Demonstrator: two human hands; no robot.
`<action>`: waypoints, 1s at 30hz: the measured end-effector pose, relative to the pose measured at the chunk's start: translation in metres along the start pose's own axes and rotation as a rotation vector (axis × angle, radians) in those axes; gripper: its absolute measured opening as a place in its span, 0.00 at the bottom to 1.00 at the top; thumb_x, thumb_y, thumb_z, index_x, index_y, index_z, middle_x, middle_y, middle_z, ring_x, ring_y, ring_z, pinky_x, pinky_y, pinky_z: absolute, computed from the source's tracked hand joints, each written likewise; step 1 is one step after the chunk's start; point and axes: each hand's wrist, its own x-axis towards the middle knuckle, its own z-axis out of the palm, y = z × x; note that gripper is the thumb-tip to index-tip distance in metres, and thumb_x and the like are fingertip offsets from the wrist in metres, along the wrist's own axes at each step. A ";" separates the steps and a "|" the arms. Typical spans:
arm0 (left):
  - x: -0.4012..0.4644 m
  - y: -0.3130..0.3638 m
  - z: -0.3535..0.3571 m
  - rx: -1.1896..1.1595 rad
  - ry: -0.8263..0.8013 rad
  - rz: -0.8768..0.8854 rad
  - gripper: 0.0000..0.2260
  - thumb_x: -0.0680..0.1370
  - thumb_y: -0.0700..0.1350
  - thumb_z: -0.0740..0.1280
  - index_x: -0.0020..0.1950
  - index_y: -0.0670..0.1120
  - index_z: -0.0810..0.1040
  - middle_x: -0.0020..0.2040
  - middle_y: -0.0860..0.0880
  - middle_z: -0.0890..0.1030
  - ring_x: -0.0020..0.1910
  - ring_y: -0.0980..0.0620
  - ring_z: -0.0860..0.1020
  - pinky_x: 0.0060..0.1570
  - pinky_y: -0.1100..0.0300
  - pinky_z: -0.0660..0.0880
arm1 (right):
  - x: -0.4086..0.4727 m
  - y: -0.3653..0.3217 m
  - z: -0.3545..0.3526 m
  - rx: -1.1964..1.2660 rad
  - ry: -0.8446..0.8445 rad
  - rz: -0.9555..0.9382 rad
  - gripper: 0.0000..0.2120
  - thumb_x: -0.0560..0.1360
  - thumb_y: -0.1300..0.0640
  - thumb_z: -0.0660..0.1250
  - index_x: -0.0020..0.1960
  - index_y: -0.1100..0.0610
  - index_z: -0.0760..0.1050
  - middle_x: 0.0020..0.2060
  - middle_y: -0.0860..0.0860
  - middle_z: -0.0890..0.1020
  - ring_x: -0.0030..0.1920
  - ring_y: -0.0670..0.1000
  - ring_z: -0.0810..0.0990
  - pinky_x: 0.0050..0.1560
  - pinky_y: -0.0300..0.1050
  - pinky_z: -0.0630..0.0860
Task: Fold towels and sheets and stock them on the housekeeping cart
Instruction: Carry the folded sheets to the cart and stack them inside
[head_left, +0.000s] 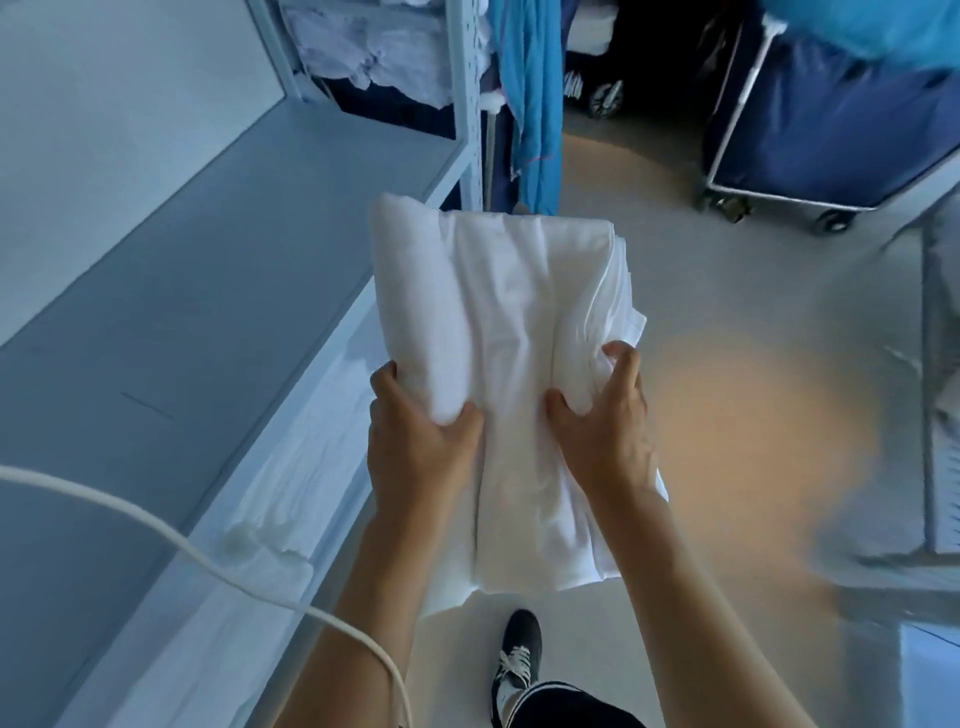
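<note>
We carry folded white cotton sheet bundle (498, 332), left hand (415, 441) and right hand (605, 431) fingers clamping near edge; folding done, stocking left, probably blue-bagged wheeled cart (831, 114) beyond fingertips.

Person, head-camera view: both forearms bare, no sleeves in sight; left hand (415, 441) and right hand (605, 426) bare, ungloved; dark garment with thin pale trim at the knee (566, 704); black lace-up sneaker (517, 657) with white laces
</note>
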 end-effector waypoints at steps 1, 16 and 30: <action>0.000 0.013 0.012 -0.001 -0.021 0.020 0.30 0.70 0.53 0.74 0.67 0.52 0.64 0.59 0.52 0.76 0.56 0.42 0.77 0.53 0.45 0.77 | 0.010 0.008 -0.011 0.000 0.021 0.007 0.31 0.69 0.48 0.72 0.66 0.46 0.60 0.59 0.51 0.78 0.53 0.61 0.78 0.47 0.51 0.73; 0.007 0.153 0.135 -0.037 -0.220 0.251 0.34 0.71 0.50 0.76 0.72 0.47 0.66 0.64 0.44 0.78 0.60 0.40 0.78 0.56 0.45 0.78 | 0.103 0.080 -0.130 -0.024 0.299 0.152 0.32 0.70 0.52 0.75 0.67 0.49 0.61 0.59 0.54 0.78 0.53 0.62 0.79 0.45 0.48 0.68; 0.130 0.232 0.258 -0.083 -0.389 0.257 0.32 0.68 0.50 0.77 0.68 0.49 0.66 0.58 0.44 0.80 0.56 0.38 0.80 0.54 0.44 0.78 | 0.261 0.101 -0.136 -0.094 0.385 0.255 0.31 0.69 0.51 0.75 0.66 0.48 0.62 0.57 0.53 0.79 0.54 0.61 0.78 0.47 0.50 0.70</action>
